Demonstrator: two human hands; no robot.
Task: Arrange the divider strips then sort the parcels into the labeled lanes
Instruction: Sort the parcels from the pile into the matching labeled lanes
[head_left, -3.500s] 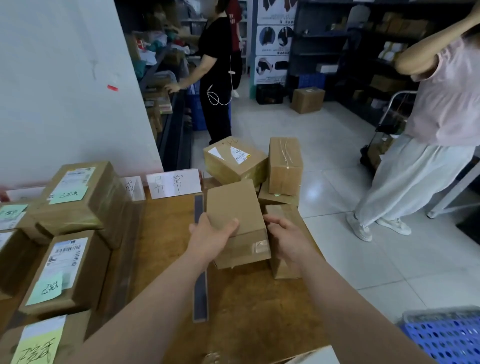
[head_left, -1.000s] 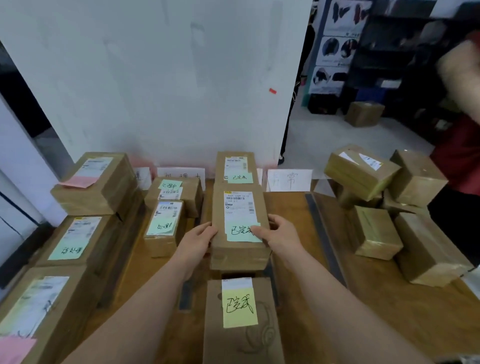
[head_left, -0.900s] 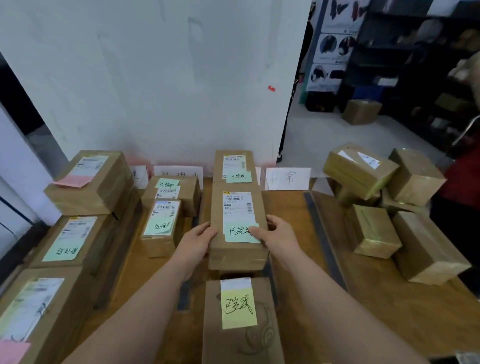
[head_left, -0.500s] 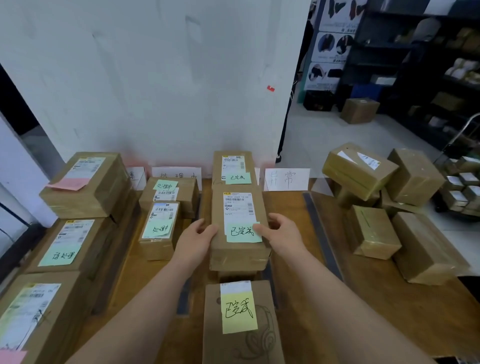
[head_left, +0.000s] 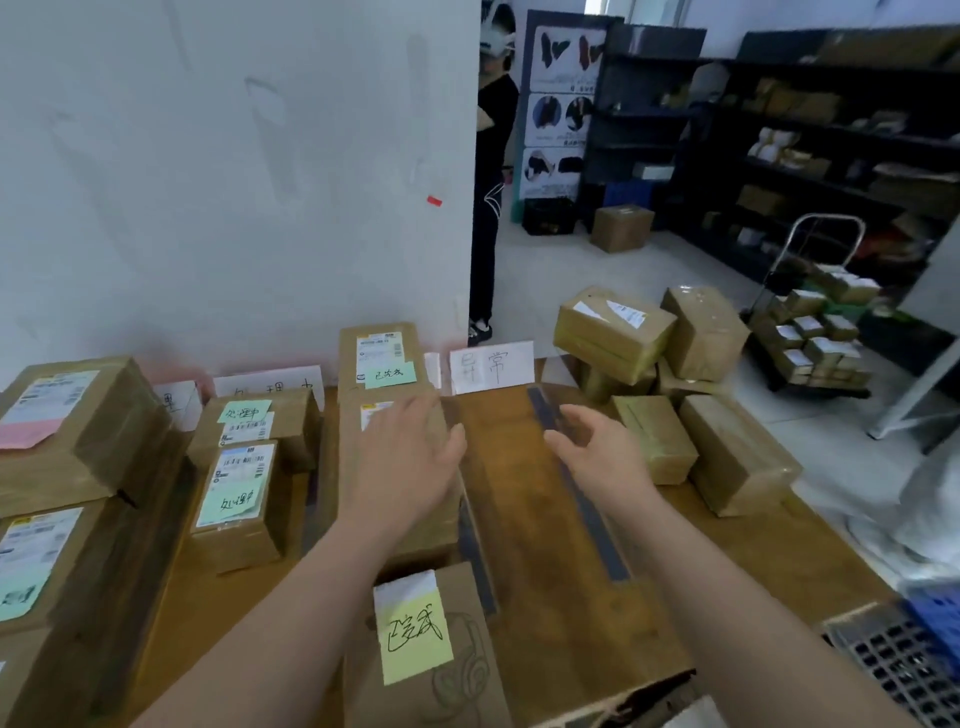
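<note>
My left hand (head_left: 410, 457) hovers open over the middle parcel (head_left: 436, 535) of a lane of three brown boxes. My right hand (head_left: 597, 452) is open above the bare lane, over a grey divider strip (head_left: 587, 499). Another divider strip (head_left: 475, 551) runs along the right side of the middle parcel. A parcel with a yellow note (head_left: 415, 639) lies nearest me, and one with a green note (head_left: 384, 364) stands at the back. Unsorted parcels (head_left: 670, 410) are piled at the right of the wooden table (head_left: 540, 597). A white lane label (head_left: 491, 366) stands at the wall.
Sorted parcels with green notes (head_left: 239, 499) and a pink-noted box (head_left: 72, 415) fill the left lanes. A person in black (head_left: 491, 171) stands behind the white wall. A cart of small boxes (head_left: 815, 332), dark shelving and a blue crate (head_left: 924, 639) lie to the right.
Both hands let go of the middle parcel, which now rests in its lane, and have lifted and swung to the right. The view has turned slightly right.
</note>
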